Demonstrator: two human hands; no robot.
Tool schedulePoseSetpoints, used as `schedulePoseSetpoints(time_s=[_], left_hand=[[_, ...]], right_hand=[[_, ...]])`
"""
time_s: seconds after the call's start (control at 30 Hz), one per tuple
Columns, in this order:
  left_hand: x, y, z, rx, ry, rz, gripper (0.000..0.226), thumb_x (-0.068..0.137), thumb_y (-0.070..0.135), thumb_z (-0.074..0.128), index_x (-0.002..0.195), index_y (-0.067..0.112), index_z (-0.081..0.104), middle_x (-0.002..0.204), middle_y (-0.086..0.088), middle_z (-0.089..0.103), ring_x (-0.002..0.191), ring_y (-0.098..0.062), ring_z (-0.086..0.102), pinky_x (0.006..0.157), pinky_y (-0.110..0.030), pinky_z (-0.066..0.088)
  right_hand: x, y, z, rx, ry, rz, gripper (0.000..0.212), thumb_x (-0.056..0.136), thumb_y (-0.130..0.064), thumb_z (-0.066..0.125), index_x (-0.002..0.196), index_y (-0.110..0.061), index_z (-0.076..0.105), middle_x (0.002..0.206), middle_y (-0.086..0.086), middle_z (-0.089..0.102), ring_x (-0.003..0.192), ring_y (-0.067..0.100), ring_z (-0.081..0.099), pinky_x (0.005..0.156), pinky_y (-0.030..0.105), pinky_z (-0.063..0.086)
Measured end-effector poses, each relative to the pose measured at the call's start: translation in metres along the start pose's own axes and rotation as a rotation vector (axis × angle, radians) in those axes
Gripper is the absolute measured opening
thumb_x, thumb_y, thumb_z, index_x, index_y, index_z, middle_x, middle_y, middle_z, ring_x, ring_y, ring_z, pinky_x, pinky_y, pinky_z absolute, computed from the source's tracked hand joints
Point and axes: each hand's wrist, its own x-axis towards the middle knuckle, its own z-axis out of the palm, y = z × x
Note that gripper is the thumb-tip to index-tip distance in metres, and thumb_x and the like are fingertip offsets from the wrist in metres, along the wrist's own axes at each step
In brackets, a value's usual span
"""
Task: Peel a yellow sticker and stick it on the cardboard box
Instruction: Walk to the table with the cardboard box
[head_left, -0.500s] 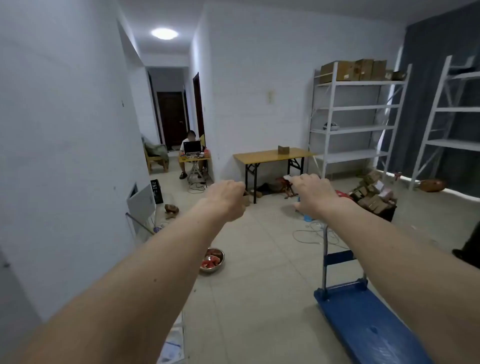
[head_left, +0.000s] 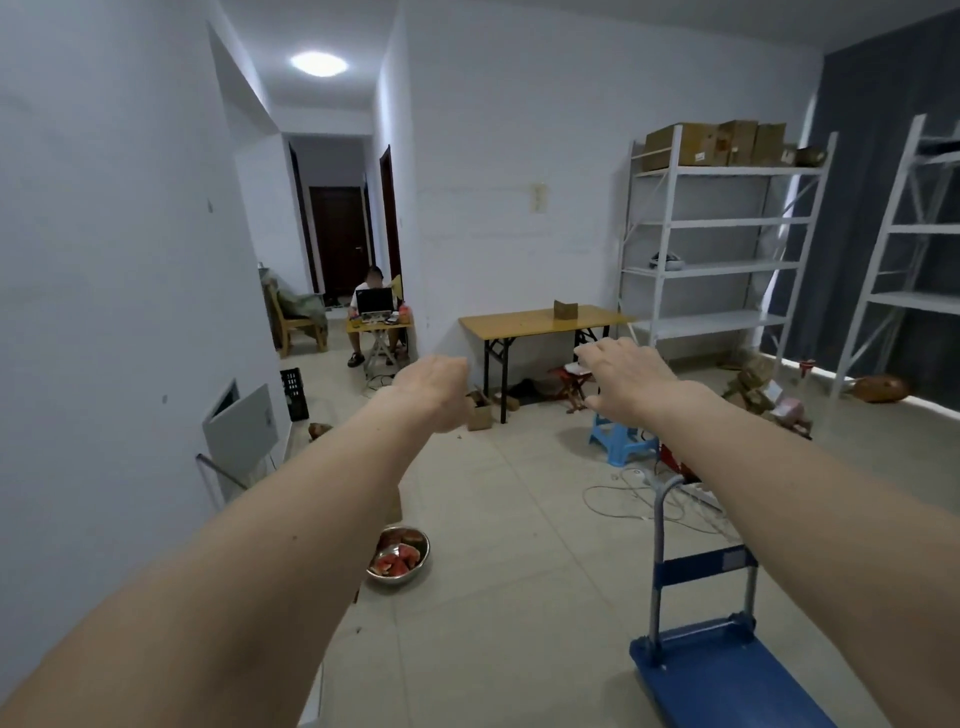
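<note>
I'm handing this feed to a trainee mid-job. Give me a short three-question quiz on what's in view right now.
1. True or false: the left hand holds a yellow sticker.
2. What stands on the yellow table? A) small cardboard box B) laptop C) bowl
3. What lies in the metal bowl on the floor?

Key: 1. False, no sticker shows in it or in the right hand. 2. A, the small cardboard box. 3. Red watermelon pieces.

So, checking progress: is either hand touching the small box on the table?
Apart. The head view shows both the left hand and right hand empty, far short of the small box.
</note>
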Motion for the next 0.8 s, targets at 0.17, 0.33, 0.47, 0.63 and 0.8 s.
schedulePoseSetpoints(time_s=[0.17, 0.33, 0.47, 0.63, 0.8], left_hand=[[0.096, 0.019, 0.016, -0.056, 0.006, -0.026, 0.042, 0.089, 0.028, 0.057, 0.128, 0.013, 0.049, 0.126, -0.009, 0.058, 0.115, -0.028, 0.054, 0.09, -0.04, 0.049], [0.173, 0.022, 0.049, -0.042, -0.055, -0.046, 0.047, 0.088, 0.036, 0.058, 0.127, 0.012, 0.049, 0.126, -0.008, 0.058, 0.117, -0.028, 0.053, 0.093, -0.043, 0.048], [0.249, 0.014, 0.078, -0.011, -0.054, -0.052, 0.039, 0.087, 0.024, 0.056, 0.124, 0.013, 0.05, 0.121, -0.008, 0.06, 0.111, -0.027, 0.055, 0.087, -0.04, 0.051], [0.354, -0.007, 0.116, -0.013, -0.07, -0.038, 0.04, 0.089, 0.028, 0.057, 0.126, 0.014, 0.05, 0.125, -0.008, 0.059, 0.114, -0.028, 0.055, 0.088, -0.04, 0.05], [0.467, -0.039, 0.136, -0.032, -0.094, -0.031, 0.043, 0.09, 0.023, 0.056, 0.131, 0.015, 0.048, 0.132, -0.007, 0.054, 0.119, -0.026, 0.052, 0.089, -0.037, 0.048]], right_hand=[[0.091, 0.047, 0.022, -0.035, 0.01, -0.024, 0.05, 0.087, -0.024, 0.055, 0.133, -0.012, 0.04, 0.132, 0.011, 0.05, 0.12, 0.031, 0.045, 0.098, 0.045, 0.042], [0.164, 0.076, 0.064, -0.001, -0.063, -0.008, 0.052, 0.088, -0.027, 0.056, 0.135, -0.013, 0.038, 0.135, 0.011, 0.048, 0.122, 0.031, 0.044, 0.098, 0.046, 0.041], [0.223, 0.101, 0.108, 0.042, -0.08, 0.021, 0.056, 0.088, -0.029, 0.059, 0.136, -0.012, 0.037, 0.137, 0.011, 0.049, 0.124, 0.031, 0.045, 0.099, 0.046, 0.039], [0.318, 0.124, 0.155, 0.074, -0.131, 0.04, 0.051, 0.087, -0.027, 0.059, 0.132, -0.011, 0.041, 0.133, 0.011, 0.051, 0.121, 0.03, 0.047, 0.095, 0.043, 0.041], [0.428, 0.146, 0.176, 0.097, -0.146, 0.04, 0.044, 0.088, -0.024, 0.057, 0.127, -0.01, 0.044, 0.127, 0.012, 0.052, 0.116, 0.03, 0.048, 0.092, 0.042, 0.047]])
